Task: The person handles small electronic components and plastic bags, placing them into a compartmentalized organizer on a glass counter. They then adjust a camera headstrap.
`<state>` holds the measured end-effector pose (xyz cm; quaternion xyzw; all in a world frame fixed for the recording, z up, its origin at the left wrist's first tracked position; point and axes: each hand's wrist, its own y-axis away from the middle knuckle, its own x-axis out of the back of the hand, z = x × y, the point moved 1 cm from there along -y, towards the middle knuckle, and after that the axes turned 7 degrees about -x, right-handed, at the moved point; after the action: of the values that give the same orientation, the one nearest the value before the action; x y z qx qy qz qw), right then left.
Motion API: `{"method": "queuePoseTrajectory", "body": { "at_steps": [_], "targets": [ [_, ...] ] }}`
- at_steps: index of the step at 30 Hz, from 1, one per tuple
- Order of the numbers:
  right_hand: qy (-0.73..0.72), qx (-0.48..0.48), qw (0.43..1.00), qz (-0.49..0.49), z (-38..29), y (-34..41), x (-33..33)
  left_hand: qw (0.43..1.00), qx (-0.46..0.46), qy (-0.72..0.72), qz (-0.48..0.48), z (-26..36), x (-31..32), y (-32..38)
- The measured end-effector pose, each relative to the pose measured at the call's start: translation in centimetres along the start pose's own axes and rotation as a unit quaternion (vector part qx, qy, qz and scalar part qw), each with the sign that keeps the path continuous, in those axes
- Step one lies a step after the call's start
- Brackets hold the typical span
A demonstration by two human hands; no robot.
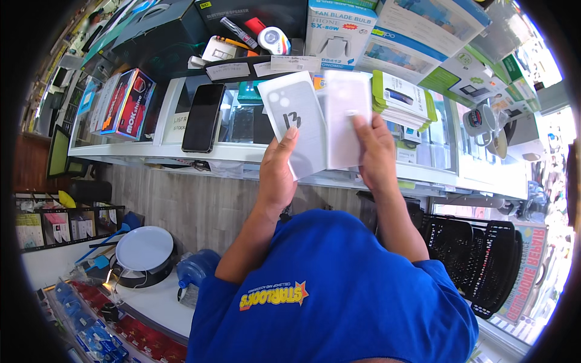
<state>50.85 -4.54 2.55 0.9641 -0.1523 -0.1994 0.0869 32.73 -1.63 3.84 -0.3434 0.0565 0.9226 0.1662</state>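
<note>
My left hand (278,174) grips a flat white sleeve (302,136) by its lower left side, thumb on top. The sleeve bears a handwritten number and shows the outline of a phone's back with camera rings. Between the thumb and fingers of my right hand (377,147) is a second flat packet (346,95), translucent and pinkish, with a faint camera outline. The two packets meet at their inner edges, above the front of a glass display counter (247,148). A black smartphone (204,119) lies on the counter to the left of my hands.
Green-and-white accessory packs (404,102) are stacked right of my hands. Behind stand a fan blade bulb box (340,34), a tape roll (273,41) and a marker (238,32). Red-and-blue boxes (122,106) sit at left; a white mug (480,121) is at right.
</note>
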Motion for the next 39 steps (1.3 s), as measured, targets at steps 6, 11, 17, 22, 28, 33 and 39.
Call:
{"method": "queuePoseTrajectory", "body": {
  "at_steps": [6,11,17,22,28,33,39],
  "targets": [
    [-0.096,-0.013,0.995,-0.033,-0.9,1.6,-0.1,0.997,-0.009,-0.064,-0.035,-0.2,1.0,0.1],
    [-0.010,-0.022,0.999,-0.036,-0.5,1.9,-0.8,0.983,-0.065,-0.170,-0.007,-0.9,0.4,-0.1],
    [-0.177,0.008,0.984,0.016,-1.2,0.8,2.5,0.995,-0.047,-0.082,-0.032,0.7,-0.2,-0.2],
    [-0.189,0.009,0.982,0.001,-1.5,1.3,4.1,0.995,-0.055,-0.078,-0.037,1.0,0.1,-0.1],
    [-0.144,0.001,0.990,-0.010,-1.5,2.3,3.1,0.994,-0.054,-0.073,-0.053,1.3,0.4,0.1],
    [-0.075,-0.002,0.997,-0.008,-1.6,2.8,0.5,0.992,-0.034,-0.119,-0.038,0.7,1.5,0.6],
    [0.112,0.087,0.988,-0.060,-0.4,1.5,-3.7,0.949,-0.121,-0.281,-0.073,0.1,-0.6,0.7]
  ]
}}
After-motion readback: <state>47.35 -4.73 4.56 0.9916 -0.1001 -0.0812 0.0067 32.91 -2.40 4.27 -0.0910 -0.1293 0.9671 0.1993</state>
